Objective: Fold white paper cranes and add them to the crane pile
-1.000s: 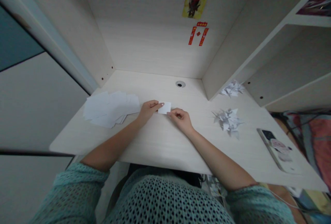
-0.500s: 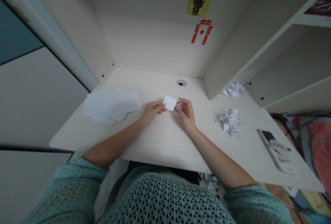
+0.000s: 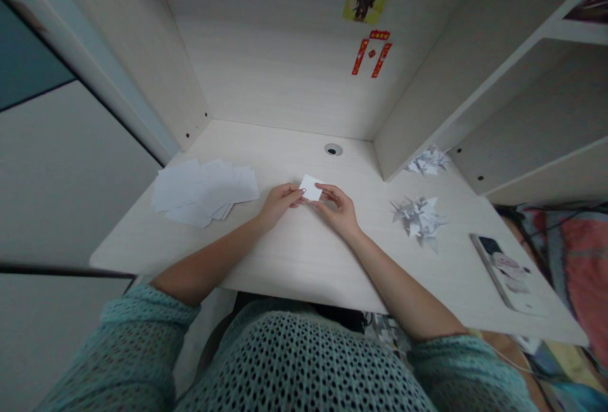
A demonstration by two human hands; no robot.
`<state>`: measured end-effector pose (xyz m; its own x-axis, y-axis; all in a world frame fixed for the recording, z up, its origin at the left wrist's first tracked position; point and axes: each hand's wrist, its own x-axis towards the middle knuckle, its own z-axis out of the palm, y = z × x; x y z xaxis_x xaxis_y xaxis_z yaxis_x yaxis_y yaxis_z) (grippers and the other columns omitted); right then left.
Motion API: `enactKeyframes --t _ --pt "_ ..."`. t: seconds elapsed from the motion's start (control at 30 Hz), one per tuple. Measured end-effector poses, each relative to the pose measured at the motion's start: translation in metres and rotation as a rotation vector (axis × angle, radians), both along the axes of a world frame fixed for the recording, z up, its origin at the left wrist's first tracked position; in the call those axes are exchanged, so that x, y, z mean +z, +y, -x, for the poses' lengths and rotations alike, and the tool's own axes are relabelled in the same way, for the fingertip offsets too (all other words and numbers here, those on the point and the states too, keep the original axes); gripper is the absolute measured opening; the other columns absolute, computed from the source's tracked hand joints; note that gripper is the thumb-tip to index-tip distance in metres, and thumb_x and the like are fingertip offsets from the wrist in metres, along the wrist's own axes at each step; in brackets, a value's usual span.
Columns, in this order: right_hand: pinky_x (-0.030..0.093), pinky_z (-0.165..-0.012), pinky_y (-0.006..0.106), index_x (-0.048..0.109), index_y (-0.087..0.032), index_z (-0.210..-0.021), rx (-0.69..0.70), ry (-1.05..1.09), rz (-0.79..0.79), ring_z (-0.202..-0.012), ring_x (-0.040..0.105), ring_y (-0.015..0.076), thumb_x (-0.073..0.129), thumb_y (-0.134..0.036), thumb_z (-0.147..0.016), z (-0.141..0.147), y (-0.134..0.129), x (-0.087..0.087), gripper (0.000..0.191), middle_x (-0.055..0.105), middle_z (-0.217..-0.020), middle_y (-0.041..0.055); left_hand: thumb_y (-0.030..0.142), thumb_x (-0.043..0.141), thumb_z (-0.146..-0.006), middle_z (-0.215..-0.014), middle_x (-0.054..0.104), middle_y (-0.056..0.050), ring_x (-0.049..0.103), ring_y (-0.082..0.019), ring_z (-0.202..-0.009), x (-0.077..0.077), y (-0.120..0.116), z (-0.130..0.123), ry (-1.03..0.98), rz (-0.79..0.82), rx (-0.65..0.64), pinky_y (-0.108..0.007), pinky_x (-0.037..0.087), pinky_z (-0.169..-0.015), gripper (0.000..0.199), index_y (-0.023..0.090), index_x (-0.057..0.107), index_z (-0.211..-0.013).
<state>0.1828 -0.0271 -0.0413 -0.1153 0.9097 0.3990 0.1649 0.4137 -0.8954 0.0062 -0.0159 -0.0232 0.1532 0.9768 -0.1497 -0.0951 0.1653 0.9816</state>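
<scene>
A small folded square of white paper (image 3: 310,187) is held just above the desk, between my hands. My left hand (image 3: 279,201) pinches its left corner, thumb on top. On the other side, my right hand (image 3: 339,209) has its fingers and thumb around the right edge of the square. To the left lies a spread stack of white paper sheets (image 3: 204,190). Right of my hands is a pile of folded paper pieces with pointed ends (image 3: 420,218).
A second pile of folded paper (image 3: 429,161) sits behind the upright panel (image 3: 418,108). A phone in a decorated case (image 3: 506,276) lies near the desk's right edge. A cable hole (image 3: 333,149) is at the back of the desk (image 3: 294,266).
My right hand has closed in on the paper's right side, its fingers moving left onto the edge. My left hand keeps its pinch. The view has tilted slightly.
</scene>
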Motion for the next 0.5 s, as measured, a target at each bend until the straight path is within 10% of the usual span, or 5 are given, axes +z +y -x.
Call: enactKeyframes --t 0.5 --pt "0.05 -0.088 0.036 0.062 -0.022 -0.111 -0.014 -0.037 0.024 -0.093 0.064 0.0192 0.069 -0.039 -0.074 0.0034 -0.0034 0.0065 0.041 0.067 -0.111 0.0079 0.048 0.074 -0.063 -0.088 0.073 -0.007 0.066 -0.017 -0.076 0.0004 -0.001 0.0018 -0.036 -0.009 0.014 -0.029 0.049 -0.073 0.041 0.017 0.069 -0.09"
